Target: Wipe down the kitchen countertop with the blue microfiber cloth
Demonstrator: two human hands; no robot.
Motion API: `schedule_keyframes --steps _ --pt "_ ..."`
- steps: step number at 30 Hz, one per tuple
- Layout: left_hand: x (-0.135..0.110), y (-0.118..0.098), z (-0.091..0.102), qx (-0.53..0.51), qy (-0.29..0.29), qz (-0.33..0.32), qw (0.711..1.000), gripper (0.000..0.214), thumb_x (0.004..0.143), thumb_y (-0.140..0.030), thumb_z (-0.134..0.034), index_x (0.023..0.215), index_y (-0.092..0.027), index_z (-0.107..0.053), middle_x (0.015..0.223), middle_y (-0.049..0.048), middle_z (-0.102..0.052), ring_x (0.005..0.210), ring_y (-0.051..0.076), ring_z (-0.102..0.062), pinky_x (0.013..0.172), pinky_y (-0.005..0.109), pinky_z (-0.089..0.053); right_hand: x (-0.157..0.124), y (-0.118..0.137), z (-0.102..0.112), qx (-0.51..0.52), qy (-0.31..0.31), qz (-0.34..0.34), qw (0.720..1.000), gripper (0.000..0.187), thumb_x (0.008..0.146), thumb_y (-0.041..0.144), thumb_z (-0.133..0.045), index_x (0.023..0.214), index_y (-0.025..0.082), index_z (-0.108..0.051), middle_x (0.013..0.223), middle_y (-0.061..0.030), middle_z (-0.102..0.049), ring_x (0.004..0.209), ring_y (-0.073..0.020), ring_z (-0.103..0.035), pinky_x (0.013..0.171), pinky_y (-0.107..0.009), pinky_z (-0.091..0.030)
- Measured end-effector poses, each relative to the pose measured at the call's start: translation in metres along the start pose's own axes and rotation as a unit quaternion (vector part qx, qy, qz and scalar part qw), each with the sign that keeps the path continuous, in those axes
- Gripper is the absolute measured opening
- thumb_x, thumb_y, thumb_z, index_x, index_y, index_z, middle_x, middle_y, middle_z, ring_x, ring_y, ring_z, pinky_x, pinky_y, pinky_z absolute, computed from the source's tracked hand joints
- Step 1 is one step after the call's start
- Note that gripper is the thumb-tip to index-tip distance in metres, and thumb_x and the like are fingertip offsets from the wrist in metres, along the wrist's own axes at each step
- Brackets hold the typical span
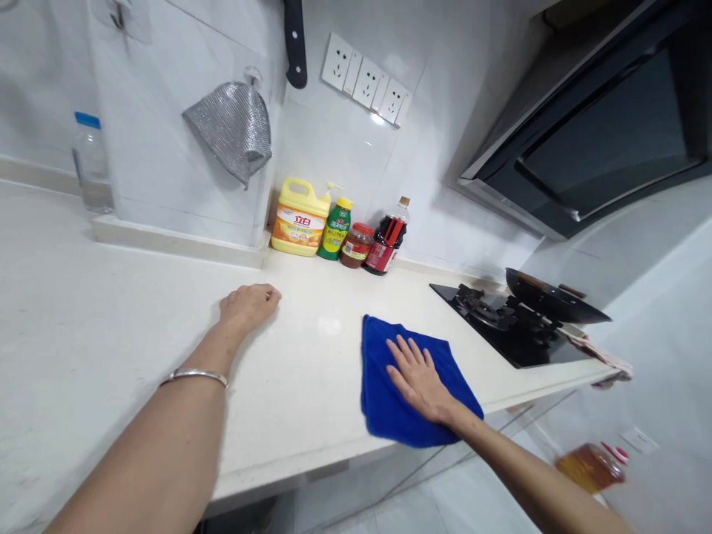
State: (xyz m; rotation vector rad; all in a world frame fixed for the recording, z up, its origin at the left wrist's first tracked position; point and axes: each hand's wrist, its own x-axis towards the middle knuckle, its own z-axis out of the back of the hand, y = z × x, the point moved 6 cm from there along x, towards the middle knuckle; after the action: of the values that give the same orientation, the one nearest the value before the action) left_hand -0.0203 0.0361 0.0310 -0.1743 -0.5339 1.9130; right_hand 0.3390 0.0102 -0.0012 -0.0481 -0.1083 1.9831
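My right hand (418, 378) lies flat with fingers spread on a blue cloth (383, 400) that rests on the white countertop (111, 334) near its front edge. My left hand (250, 304) rests on the countertop further left, fingers curled under into a loose fist, with nothing visible in it. A silver bangle (194, 376) circles my left wrist.
Against the back wall stand a yellow detergent jug (299, 219), a green bottle (334, 230), a red-lidded jar (357, 245) and a dark sauce bottle (386, 242). A black hob (506, 326) with a wok (550, 297) is at right. A silver cloth (233, 130) hangs on the wall.
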Motion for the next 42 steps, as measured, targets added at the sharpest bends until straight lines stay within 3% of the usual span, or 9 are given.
schedule_keyframes --steps 8,17,22,28,32,42 --pt "-0.001 -0.001 0.0 0.006 0.005 0.002 1.0 0.045 0.087 -0.038 -0.037 0.115 -0.029 -0.07 0.123 0.0092 -0.068 0.115 0.035 -0.06 0.096 0.048 -0.047 -0.03 0.093 0.022 0.057 0.014 0.125 0.99 0.068 0.1 0.052 -0.026 0.157 0.018 -0.016 0.163 -0.0126 -0.005 0.148 -0.0379 0.002 0.116 -0.066 -0.006" --pt "-0.001 -0.003 0.0 0.011 0.004 0.005 1.0 0.044 0.088 -0.04 -0.039 0.115 -0.03 -0.071 0.124 0.011 -0.067 0.117 0.037 -0.059 0.096 0.049 -0.047 -0.017 0.165 0.036 0.126 0.045 0.233 0.963 0.073 0.097 0.055 -0.032 0.157 0.019 -0.011 0.163 -0.016 0.001 0.146 -0.0437 0.01 0.111 -0.073 0.003" --pt "0.003 0.001 0.002 0.0 -0.005 0.007 1.0 0.041 0.088 -0.041 -0.042 0.114 -0.03 -0.072 0.122 0.0084 -0.069 0.114 0.036 -0.061 0.093 0.045 -0.05 0.007 0.182 0.038 0.134 0.036 0.268 0.953 0.076 0.095 0.058 -0.034 0.157 0.02 -0.014 0.163 -0.0173 -0.003 0.145 -0.0455 0.008 0.11 -0.074 0.002" --pt "0.005 0.023 0.017 -0.119 -0.136 0.097 0.979 0.038 0.09 -0.038 -0.044 0.113 -0.03 -0.072 0.114 0.0079 -0.072 0.113 0.033 -0.061 0.095 0.045 -0.049 0.052 0.199 0.036 0.127 0.014 0.301 0.945 0.076 0.094 0.064 -0.033 0.156 0.023 -0.017 0.163 -0.0128 -0.009 0.147 -0.0427 0.001 0.112 -0.073 -0.003" --pt "0.003 0.033 0.022 -0.148 -0.179 0.148 0.961 0.036 0.089 -0.034 -0.046 0.111 -0.027 -0.073 0.112 0.0089 -0.072 0.113 0.031 -0.062 0.098 0.044 -0.047 0.087 0.205 0.036 0.13 0.003 0.308 0.942 0.073 0.093 0.065 -0.031 0.155 0.027 -0.021 0.164 -0.0098 -0.012 0.148 -0.0409 -0.003 0.114 -0.071 -0.005" --pt "0.002 0.029 0.018 -0.141 -0.173 0.15 0.963 0.034 0.087 -0.035 -0.047 0.107 -0.03 -0.074 0.106 0.0057 -0.074 0.107 0.029 -0.064 0.095 0.039 -0.048 0.177 0.201 0.032 0.125 0.003 0.264 0.956 0.07 0.093 0.067 -0.026 0.154 0.033 -0.022 0.164 -0.004 -0.014 0.149 -0.0357 -0.008 0.116 -0.066 -0.007"
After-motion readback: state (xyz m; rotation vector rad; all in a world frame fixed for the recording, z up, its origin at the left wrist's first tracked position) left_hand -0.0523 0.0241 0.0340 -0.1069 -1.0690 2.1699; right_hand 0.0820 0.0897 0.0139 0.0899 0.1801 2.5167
